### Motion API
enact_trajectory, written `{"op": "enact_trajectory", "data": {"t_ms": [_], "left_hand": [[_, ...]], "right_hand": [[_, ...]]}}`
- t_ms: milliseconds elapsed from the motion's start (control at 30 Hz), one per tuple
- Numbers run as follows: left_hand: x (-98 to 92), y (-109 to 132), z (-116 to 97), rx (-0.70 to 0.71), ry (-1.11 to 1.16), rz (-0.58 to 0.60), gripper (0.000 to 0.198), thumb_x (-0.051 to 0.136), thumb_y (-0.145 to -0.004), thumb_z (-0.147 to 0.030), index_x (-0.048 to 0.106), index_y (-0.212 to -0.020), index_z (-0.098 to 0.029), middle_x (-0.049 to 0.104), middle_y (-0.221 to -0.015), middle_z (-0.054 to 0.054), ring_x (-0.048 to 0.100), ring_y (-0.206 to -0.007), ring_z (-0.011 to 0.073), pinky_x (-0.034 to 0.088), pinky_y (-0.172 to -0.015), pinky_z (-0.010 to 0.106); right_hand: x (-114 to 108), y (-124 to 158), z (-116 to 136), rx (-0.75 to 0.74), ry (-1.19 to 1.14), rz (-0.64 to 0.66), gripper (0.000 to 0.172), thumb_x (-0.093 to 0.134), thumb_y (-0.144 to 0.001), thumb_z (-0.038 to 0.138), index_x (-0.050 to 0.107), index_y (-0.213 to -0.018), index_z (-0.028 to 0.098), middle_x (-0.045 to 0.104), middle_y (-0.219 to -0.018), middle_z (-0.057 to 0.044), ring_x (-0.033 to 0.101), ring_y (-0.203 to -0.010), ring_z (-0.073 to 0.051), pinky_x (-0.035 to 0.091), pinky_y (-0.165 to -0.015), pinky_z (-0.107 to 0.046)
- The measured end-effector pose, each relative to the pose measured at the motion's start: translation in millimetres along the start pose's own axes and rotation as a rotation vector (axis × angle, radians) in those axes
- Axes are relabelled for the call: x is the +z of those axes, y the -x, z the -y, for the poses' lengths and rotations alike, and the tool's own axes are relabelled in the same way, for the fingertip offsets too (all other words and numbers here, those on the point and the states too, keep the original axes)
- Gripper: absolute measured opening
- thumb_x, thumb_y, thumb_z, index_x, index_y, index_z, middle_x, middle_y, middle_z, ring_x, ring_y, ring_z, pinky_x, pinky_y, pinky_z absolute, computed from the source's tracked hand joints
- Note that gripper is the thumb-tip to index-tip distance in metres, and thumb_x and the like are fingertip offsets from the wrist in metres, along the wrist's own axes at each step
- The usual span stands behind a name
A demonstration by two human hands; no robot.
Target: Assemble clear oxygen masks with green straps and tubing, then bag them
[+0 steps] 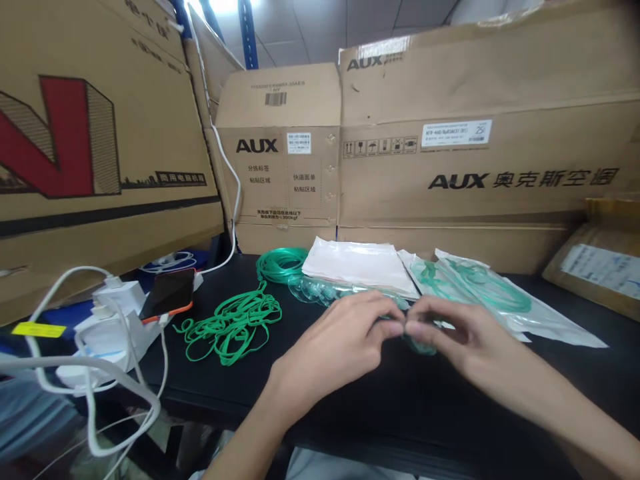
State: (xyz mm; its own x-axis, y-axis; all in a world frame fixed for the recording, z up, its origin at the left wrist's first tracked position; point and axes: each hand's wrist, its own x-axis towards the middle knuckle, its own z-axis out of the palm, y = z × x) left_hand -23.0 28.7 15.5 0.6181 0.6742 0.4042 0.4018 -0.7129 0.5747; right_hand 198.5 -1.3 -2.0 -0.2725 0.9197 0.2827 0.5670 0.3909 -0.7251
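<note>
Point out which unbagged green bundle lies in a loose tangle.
The matte green cord bundle, nearer the orange-edged phone; its strands sprawl untidily, whereas the glossy translucent green tubing is neatly coiled.

Left fingers (390, 329), right fingers (423, 331) pinching translucent green piece (420, 347).

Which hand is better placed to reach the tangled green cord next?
Probably the left hand: it is nearer the tangled green cord; the right hand is farther off, beyond the left.
</note>
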Motion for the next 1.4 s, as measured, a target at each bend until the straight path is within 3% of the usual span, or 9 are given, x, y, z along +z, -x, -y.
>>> {"op": "enact_trajectory", "data": {"t_ms": [167, 400, 567, 700, 833, 967, 1133, 1300, 1400], "left_hand": [[-28.7, 20, 22, -0.231, -0.239, 0.075, 0.022, 0.066, -0.104, -0.046, 0.074, -0.119, -0.032, 0.075, -0.128, 0.0, 0.065, -0.126, 0.0273, 0.047, -0.104, 0.037], [-92.1, 45, 83, -0.676, -0.579, 0.015, 0.012, 0.072, -0.084, -0.025, 0.078, -0.094, -0.028, 0.079, -0.098, 0.003, 0.073, -0.094, 0.0264, 0.049, -0.078, 0.034], [-102.4, 47, 99, -0.76, -0.586, 0.046, 0.001, 0.079, -0.073, -0.029, 0.08, -0.072, -0.029, 0.078, -0.082, 0.001, 0.074, -0.077, 0.0244, 0.048, -0.065, 0.03], [-102.2, 41, 89, -0.66, -0.625, -0.054, 0.015, 0.068, -0.091, -0.035, 0.079, -0.085, -0.028, 0.079, -0.103, 0.004, 0.073, -0.095, 0.0283, 0.049, -0.079, 0.036], [-98.2, 32, 62, -0.422, -0.616, -0.446, 0.025, 0.052, -0.107, -0.044, 0.068, -0.109, -0.025, 0.077, -0.107, 0.005, 0.071, -0.091, 0.0266, 0.048, -0.083, 0.037], [-84.9, 23, 43, -0.251, -0.26, -0.702, 0.022, 0.06, -0.106, -0.047, 0.063, -0.114, -0.027, 0.079, -0.107, 0.002, 0.075, -0.094, 0.0233, 0.054, -0.086, 0.033], [-71.8, 19, 30, -0.074, 0.004, -0.598, 0.024, 0.066, -0.104, -0.049, 0.064, -0.108, -0.025, 0.073, -0.139, 0.008, 0.066, -0.135, 0.0282, 0.049, -0.114, 0.041], [-63.5, 17, 14, 0.061, -0.123, -0.392, 0.02, 0.067, -0.104, -0.044, 0.067, -0.098, -0.026, 0.065, -0.154, 0.004, 0.035, -0.162, 0.0311, 0.025, -0.132, 0.051], [-56.3, 13, 12, 0.087, -0.171, -0.259, 0.023, 0.067, -0.105, -0.046, 0.07, -0.096, -0.025, 0.061, -0.159, 0.003, 0.031, -0.164, 0.0317, 0.023, -0.132, 0.053]], "right_hand": [[14, 8, -12, -0.007, 0.324, 0.238, 0.017, 0.048, -0.107, 0.032, 0.062, -0.098, 0.028, 0.07, -0.103, -0.001, 0.064, -0.1, -0.023, 0.047, -0.091, -0.037], [15, 13, -10, 0.031, 0.322, 0.225, 0.016, 0.049, -0.109, 0.037, 0.063, -0.102, 0.032, 0.071, -0.115, -0.001, 0.067, -0.107, -0.023, 0.049, -0.09, -0.035], [13, 15, -9, 0.029, 0.344, 0.227, 0.013, 0.049, -0.109, 0.036, 0.061, -0.105, 0.033, 0.069, -0.116, 0.002, 0.066, -0.109, -0.021, 0.048, -0.094, -0.035], [12, 15, -6, 0.023, 0.346, 0.244, 0.014, 0.047, -0.11, 0.035, 0.059, -0.104, 0.032, 0.068, -0.115, 0.002, 0.064, -0.11, -0.02, 0.047, -0.096, -0.036], [11, 14, -5, 0.02, 0.356, 0.255, 0.014, 0.048, -0.111, 0.034, 0.059, -0.103, 0.031, 0.067, -0.114, 0.001, 0.064, -0.109, -0.02, 0.047, -0.096, -0.037], [11, 12, -5, 0.007, 0.362, 0.266, 0.014, 0.048, -0.111, 0.034, 0.06, -0.104, 0.031, 0.067, -0.114, 0.001, 0.063, -0.109, -0.021, 0.047, -0.096, -0.036], [11, 10, -3, 0.012, 0.351, 0.282, 0.014, 0.049, -0.111, 0.033, 0.061, -0.104, 0.031, 0.068, -0.112, 0.002, 0.064, -0.109, -0.02, 0.047, -0.096, -0.036], [11, 13, -4, -0.003, 0.352, 0.26, 0.012, 0.05, -0.111, 0.033, 0.062, -0.107, 0.031, 0.068, -0.116, 0.002, 0.065, -0.113, -0.021, 0.047, -0.099, -0.036], [11, 13, -4, -0.005, 0.343, 0.269, 0.012, 0.052, -0.11, 0.033, 0.063, -0.106, 0.031, 0.069, -0.114, 0.001, 0.066, -0.113, -0.021, 0.047, -0.1, -0.036]]}}
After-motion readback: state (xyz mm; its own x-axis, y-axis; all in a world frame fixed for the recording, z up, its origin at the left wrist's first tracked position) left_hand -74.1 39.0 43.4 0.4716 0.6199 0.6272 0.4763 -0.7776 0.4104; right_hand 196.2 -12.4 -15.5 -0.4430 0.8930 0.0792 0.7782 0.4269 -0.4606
